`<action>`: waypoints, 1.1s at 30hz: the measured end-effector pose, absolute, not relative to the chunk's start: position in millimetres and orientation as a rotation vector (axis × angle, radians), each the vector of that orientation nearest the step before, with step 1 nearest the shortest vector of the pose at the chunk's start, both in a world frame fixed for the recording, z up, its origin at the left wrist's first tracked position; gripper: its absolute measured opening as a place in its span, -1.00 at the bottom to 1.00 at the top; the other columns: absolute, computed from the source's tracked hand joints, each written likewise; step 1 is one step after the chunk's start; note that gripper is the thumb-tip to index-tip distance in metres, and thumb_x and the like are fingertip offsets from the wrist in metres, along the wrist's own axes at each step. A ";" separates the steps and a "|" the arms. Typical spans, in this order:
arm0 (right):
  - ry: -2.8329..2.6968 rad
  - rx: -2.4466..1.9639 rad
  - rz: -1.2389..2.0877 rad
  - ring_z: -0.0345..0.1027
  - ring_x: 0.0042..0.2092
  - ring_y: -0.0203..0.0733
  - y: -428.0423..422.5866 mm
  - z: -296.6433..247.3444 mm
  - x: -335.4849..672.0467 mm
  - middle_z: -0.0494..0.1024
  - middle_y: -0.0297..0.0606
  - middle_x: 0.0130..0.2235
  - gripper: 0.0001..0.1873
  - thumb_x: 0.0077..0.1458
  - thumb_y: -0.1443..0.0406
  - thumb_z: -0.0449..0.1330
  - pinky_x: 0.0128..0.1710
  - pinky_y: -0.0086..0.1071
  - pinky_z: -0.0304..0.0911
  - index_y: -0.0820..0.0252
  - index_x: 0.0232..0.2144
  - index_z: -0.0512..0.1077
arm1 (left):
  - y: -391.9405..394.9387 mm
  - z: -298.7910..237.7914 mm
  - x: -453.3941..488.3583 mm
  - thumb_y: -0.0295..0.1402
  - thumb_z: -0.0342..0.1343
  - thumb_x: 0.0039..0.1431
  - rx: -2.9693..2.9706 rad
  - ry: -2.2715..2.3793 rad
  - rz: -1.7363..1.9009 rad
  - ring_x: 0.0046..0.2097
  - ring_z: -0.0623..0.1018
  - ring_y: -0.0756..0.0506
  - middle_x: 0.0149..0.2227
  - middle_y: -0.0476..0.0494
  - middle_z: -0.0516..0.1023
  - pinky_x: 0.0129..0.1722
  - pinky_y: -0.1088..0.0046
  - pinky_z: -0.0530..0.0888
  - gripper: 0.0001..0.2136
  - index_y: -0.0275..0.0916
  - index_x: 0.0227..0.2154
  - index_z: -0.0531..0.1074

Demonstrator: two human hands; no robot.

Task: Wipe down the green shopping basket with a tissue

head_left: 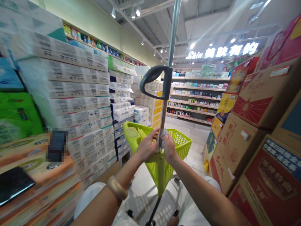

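Observation:
A yellow-green basket trolley [181, 141] stands in front of me, with an upright metal pole [172, 37] rising from its near end. On the pole sits a grey loop handle [143, 85], well above my hands. A pale cloth [164, 134] is wrapped around the lower pole, just above the basket's near corner. My right hand [169, 147] is closed on this cloth, pressing it to the pole from the right. My left hand [147, 147] meets it from the left, with curled fingers at the cloth and pole; part of the cloth is hidden behind the fingers.
Tall stacks of wrapped packs [80, 84] stand on the left. A dark phone-like object [56, 146] and a black item [15, 185] lie on orange packs [63, 175]. Cardboard boxes [254, 97] line the right. Stocked shelves [195, 94] are at the back.

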State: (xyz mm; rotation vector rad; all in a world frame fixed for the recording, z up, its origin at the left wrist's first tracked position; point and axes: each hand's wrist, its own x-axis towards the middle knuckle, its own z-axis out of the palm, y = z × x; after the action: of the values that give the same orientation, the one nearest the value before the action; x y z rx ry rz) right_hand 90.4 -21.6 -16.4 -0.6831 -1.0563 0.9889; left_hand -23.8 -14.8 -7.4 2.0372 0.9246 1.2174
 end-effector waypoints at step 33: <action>-1.883 -0.395 -0.741 -0.19 0.37 -0.21 -14.7 189.2 70.9 0.19 -0.32 0.27 -0.42 0.17 0.41 -0.11 0.35 -0.05 -0.23 0.06 0.23 0.13 | -33.7 136.4 -28.1 -0.45 0.01 0.05 1.653 0.311 1.944 -0.09 0.50 -0.03 -0.12 -0.03 0.50 -0.16 0.46 0.50 -0.62 -0.11 -0.03 0.29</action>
State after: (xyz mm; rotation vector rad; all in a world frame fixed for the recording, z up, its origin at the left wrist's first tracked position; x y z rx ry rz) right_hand 70.9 -14.7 189.2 -0.3952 -1.8829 -0.7414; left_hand -28.1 -33.7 136.4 1.6533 0.3109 1.9443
